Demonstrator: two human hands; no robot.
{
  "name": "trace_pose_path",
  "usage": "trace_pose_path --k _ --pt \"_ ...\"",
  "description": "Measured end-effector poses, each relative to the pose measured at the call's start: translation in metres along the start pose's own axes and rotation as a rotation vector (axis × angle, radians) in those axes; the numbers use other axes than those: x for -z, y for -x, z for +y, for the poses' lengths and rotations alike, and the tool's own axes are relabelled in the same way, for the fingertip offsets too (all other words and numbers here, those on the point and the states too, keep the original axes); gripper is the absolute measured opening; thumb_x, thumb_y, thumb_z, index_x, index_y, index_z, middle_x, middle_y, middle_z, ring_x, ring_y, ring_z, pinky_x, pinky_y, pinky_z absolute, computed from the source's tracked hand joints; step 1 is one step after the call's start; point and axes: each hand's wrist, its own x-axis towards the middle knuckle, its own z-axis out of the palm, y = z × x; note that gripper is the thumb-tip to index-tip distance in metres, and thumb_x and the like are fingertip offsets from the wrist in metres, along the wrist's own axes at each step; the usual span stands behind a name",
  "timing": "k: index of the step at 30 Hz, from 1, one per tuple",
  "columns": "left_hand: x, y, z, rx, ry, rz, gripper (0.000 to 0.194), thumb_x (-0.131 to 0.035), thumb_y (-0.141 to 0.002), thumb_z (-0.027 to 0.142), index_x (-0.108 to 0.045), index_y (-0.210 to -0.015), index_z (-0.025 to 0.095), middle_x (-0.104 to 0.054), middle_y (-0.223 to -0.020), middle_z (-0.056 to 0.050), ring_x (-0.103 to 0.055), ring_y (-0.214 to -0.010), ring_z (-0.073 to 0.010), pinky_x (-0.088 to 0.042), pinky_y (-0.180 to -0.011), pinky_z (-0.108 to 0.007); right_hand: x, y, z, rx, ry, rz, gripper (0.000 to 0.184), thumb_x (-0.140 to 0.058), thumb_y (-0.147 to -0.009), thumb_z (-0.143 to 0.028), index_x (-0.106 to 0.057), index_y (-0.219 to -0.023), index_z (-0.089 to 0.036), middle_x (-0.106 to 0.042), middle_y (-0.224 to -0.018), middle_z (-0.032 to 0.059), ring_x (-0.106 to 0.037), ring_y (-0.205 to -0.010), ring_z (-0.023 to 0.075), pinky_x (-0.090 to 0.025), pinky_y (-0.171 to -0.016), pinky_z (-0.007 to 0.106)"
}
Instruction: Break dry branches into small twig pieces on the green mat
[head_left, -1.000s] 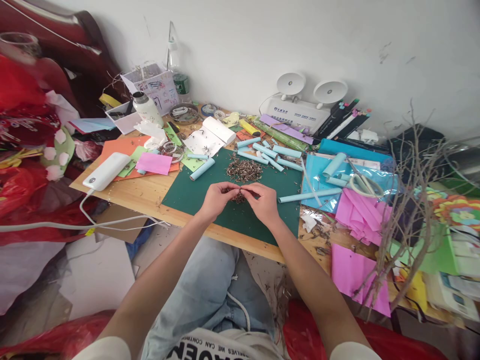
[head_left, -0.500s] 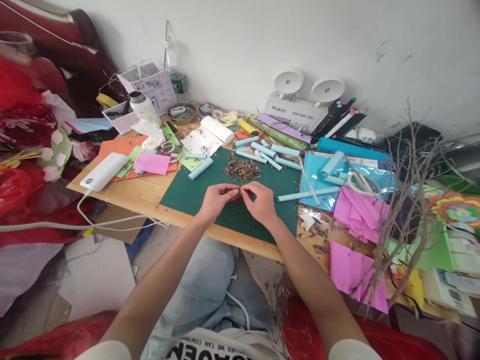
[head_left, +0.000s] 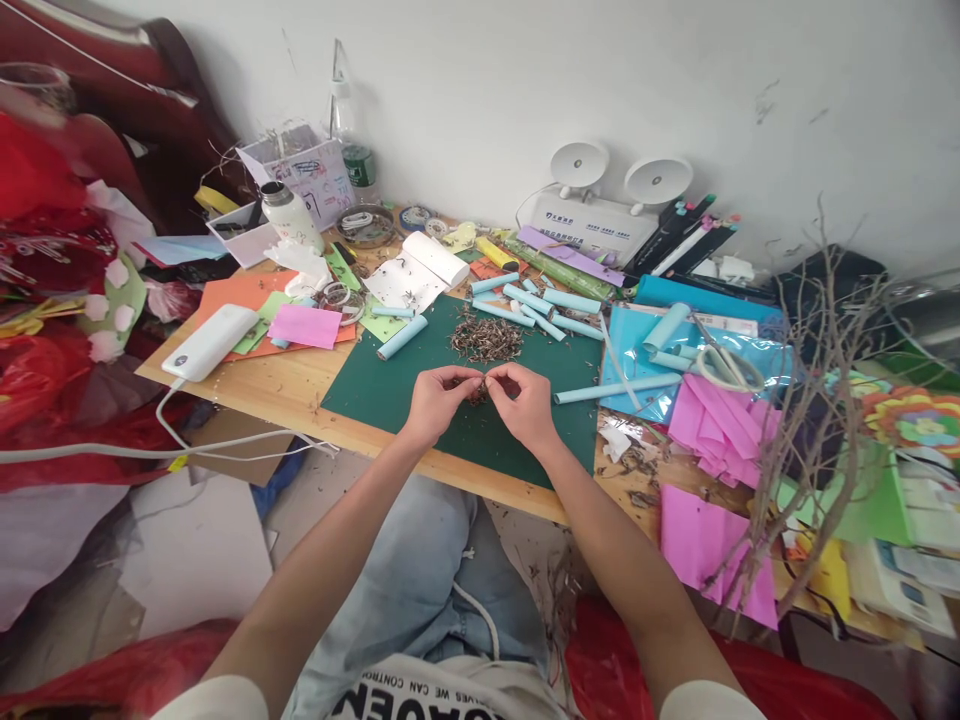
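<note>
My left hand (head_left: 444, 400) and my right hand (head_left: 521, 400) meet over the near half of a green cutting mat (head_left: 360, 385). Thumb and forefinger of each are pinched together, tips almost touching, on a small brown twig piece mostly hidden by the fingers. A few more brown bits lie on the mat just under the fingertips. Beyond them sits a heap of short broken twigs (head_left: 486, 338). Light blue paper tubes (head_left: 529, 298) lie behind the heap, with a single tube (head_left: 403, 337) to its left and a long one (head_left: 615, 388) to the right.
At the left are a white power bank (head_left: 210, 340) with a cable, coloured paper and a white bottle (head_left: 289, 215). To the right lie scissors (head_left: 724, 368), blue packets and pink paper (head_left: 716, 550). Bare branches (head_left: 817, 430) rise over the right edge. An emergency light (head_left: 592, 225) stands against the wall.
The fingertips have shifted slightly and my hands have drawn a touch apart, both still pinching over the mat. Everything else lies as before; the view has moved very slightly.
</note>
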Motion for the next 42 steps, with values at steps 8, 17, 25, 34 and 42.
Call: trace_pose_path --k 8,17,25,34,42 --pt "0.003 0.002 -0.002 -0.062 -0.162 0.008 0.022 -0.073 -0.074 0.035 -0.076 -0.085 0.015 -0.074 -0.080 -0.006 -0.066 -0.072 -0.0182 -0.052 -0.071 -0.030 -0.001 0.003 0.000 0.184 0.205 -0.006 0.016 -0.052 -0.090 -0.021 -0.064 -0.080 -0.021 -0.066 -0.078 0.0051 -0.061 -0.072 0.0169 -0.048 -0.068 0.029" --pt "-0.003 0.002 -0.006 -0.097 -0.139 0.120 0.023 -0.075 -0.073 0.038 -0.077 -0.083 0.017 -0.074 -0.077 -0.005 -0.062 -0.067 -0.0165 -0.050 -0.065 -0.029 0.005 -0.003 0.000 -0.099 -0.110 0.006 0.015 -0.059 -0.085 -0.030 -0.067 -0.077 -0.019 -0.067 -0.069 0.0021 -0.060 -0.059 0.0150 -0.051 -0.057 0.027" --pt "0.003 -0.005 -0.004 -0.038 0.016 0.065 0.029 -0.080 -0.069 0.039 -0.075 -0.084 0.015 -0.068 -0.069 -0.003 -0.059 -0.062 -0.0129 -0.049 -0.062 -0.027 0.005 -0.002 -0.003 0.053 -0.107 -0.044 0.019 -0.060 -0.086 -0.025 -0.073 -0.100 -0.022 -0.072 -0.098 0.0066 -0.069 -0.080 0.0174 -0.059 -0.070 0.030" --pt "0.006 -0.005 -0.001 0.046 0.053 -0.041 0.030 -0.081 -0.067 0.040 -0.074 -0.081 0.014 -0.070 -0.072 -0.004 -0.063 -0.067 -0.0146 -0.051 -0.068 -0.029 0.002 -0.001 0.003 0.213 0.102 0.026 0.018 -0.056 -0.091 -0.026 -0.073 -0.084 -0.023 -0.073 -0.083 0.0055 -0.067 -0.075 0.0174 -0.055 -0.073 0.031" --pt "0.007 -0.002 -0.007 -0.092 -0.156 -0.037 0.022 -0.073 -0.076 0.037 -0.073 -0.081 0.016 -0.070 -0.074 -0.004 -0.063 -0.068 -0.0151 -0.050 -0.067 -0.027 0.003 -0.001 -0.003 0.142 0.097 -0.030 0.016 -0.052 -0.089 -0.022 -0.064 -0.080 -0.019 -0.065 -0.076 0.0039 -0.059 -0.068 0.0156 -0.048 -0.066 0.028"
